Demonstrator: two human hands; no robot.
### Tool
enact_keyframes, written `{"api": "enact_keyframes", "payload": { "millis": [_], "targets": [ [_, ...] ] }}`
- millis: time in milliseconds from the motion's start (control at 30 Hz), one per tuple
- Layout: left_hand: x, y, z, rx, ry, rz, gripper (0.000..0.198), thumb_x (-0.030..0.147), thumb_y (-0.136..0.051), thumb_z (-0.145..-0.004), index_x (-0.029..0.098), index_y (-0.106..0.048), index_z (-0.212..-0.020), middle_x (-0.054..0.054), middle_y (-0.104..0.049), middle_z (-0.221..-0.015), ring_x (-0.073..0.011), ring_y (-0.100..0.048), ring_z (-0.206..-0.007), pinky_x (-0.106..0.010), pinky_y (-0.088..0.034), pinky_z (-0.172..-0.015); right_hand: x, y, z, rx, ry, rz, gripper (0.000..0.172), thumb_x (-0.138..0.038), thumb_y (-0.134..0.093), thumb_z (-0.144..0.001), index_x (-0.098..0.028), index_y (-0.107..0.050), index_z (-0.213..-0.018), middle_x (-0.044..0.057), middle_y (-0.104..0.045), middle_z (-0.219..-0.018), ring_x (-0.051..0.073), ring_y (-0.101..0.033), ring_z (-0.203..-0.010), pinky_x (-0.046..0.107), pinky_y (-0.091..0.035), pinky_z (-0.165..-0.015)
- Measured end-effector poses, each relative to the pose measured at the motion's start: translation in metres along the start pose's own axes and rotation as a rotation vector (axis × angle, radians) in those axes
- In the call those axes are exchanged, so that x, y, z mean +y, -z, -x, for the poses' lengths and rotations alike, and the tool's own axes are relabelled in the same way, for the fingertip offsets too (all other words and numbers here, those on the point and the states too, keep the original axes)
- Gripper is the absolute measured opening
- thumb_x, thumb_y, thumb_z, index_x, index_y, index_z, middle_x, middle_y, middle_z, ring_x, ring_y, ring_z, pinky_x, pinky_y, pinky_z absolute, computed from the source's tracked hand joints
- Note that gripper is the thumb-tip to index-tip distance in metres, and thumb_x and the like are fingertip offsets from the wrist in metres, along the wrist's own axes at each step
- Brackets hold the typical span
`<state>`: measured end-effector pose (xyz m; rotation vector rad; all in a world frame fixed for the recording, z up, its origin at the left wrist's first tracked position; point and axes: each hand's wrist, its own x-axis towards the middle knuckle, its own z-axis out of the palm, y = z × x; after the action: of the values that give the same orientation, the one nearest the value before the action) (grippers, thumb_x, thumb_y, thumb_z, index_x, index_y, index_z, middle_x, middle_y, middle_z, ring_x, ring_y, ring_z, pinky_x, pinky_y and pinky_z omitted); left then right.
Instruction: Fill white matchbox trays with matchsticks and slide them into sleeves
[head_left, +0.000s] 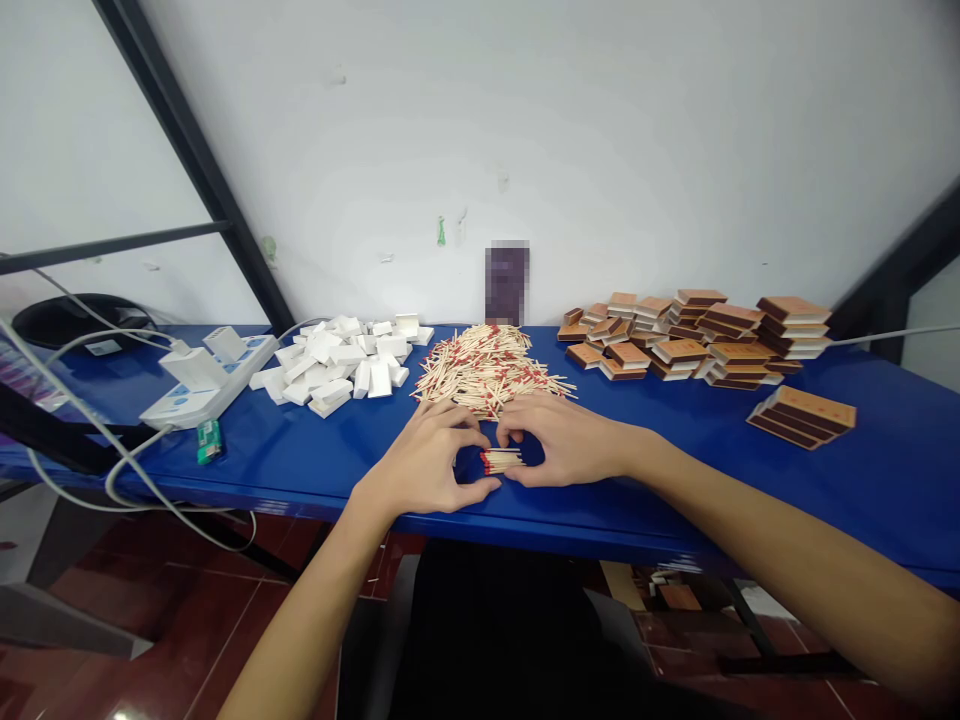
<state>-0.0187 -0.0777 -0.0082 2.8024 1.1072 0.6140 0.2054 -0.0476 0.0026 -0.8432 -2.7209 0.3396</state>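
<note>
A small bundle of red-tipped matchsticks (501, 460) lies between my two hands near the table's front edge, heads pointing left. My left hand (426, 455) curves around the head end, its thumb and forefinger apart with a gap between them and the matches. From the other side, my right hand (566, 440) has its thumb at the near edge of the bundle and its bent fingers at the far edge. Just behind the hands rises a big heap of loose matchsticks (487, 365), their red heads pointing every way.
White matchbox trays (337, 360) are heaped on the left of the blue table (300, 455). Matchbox sleeves (675, 345) are stacked at the right, with a separate group of sleeves (802, 415) nearer. A power strip (210, 385), cables and a green circuit board (210, 440) lie far left.
</note>
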Motion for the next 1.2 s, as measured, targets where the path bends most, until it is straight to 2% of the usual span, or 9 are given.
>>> {"api": "enact_keyframes", "payload": {
  "millis": [133,433,800,933,1067,1200],
  "targets": [
    [-0.001,-0.001,0.0,-0.003,0.004,0.016,0.022,0.041,-0.068,-0.083,0.022,-0.072,-0.093,-0.004,-0.066,-0.101,-0.0228,-0.056,-0.1,-0.04,-0.039,-0.094,0.0,-0.003,-0.001,0.005,-0.003,-0.014,0.016,-0.034,-0.067,-0.081,-0.019,-0.063,-0.083,0.002,-0.064,-0.082,0.017,-0.056,-0.076,0.031,-0.04,-0.072],
    [-0.003,-0.002,-0.001,-0.005,-0.031,0.051,0.012,0.028,-0.067,-0.081,0.02,-0.069,-0.089,-0.003,-0.066,-0.095,-0.0205,-0.057,-0.095,-0.037,-0.04,-0.094,0.0,-0.009,-0.001,0.015,0.022,-0.051,0.011,-0.03,-0.067,-0.08,-0.02,-0.062,-0.08,0.001,-0.063,-0.079,0.016,-0.056,-0.075,0.03,-0.041,-0.072],
    [0.0,-0.001,0.0,-0.009,-0.04,0.073,0.01,0.028,-0.065,-0.079,0.02,-0.066,-0.085,-0.002,-0.066,-0.09,-0.0199,-0.058,-0.093,-0.036,-0.042,-0.093,-0.002,-0.011,-0.002,0.024,0.075,-0.044,0.007,-0.026,-0.065,-0.08,-0.02,-0.062,-0.077,0.001,-0.063,-0.075,0.016,-0.055,-0.071,0.029,-0.04,-0.07],
    [0.0,0.001,0.0,-0.007,-0.015,0.04,0.015,0.033,-0.062,-0.081,0.02,-0.067,-0.086,-0.004,-0.067,-0.091,-0.0223,-0.058,-0.091,-0.039,-0.043,-0.09,0.004,-0.006,-0.003,0.136,0.055,-0.017,0.011,-0.026,-0.059,-0.084,-0.019,-0.059,-0.076,0.001,-0.062,-0.073,0.015,-0.054,-0.07,0.028,-0.037,-0.069],
    [0.0,0.003,0.0,-0.006,0.023,0.018,0.016,0.031,-0.06,-0.082,0.02,-0.068,-0.089,-0.005,-0.067,-0.092,-0.0235,-0.058,-0.093,-0.04,-0.042,-0.091,0.017,-0.002,-0.003,0.286,-0.073,0.094,0.013,-0.02,-0.051,-0.086,-0.019,-0.057,-0.074,0.001,-0.06,-0.071,0.016,-0.051,-0.068,0.028,-0.033,-0.065],
    [0.0,0.002,0.0,-0.017,0.041,0.015,0.02,0.034,-0.061,-0.083,0.02,-0.07,-0.093,-0.005,-0.067,-0.095,-0.024,-0.058,-0.096,-0.041,-0.042,-0.092,0.024,-0.003,-0.003,0.251,-0.111,0.141,0.007,-0.019,-0.054,-0.082,-0.02,-0.059,-0.077,0.001,-0.061,-0.072,0.016,-0.051,-0.068,0.027,-0.031,-0.063]
  ]
}}
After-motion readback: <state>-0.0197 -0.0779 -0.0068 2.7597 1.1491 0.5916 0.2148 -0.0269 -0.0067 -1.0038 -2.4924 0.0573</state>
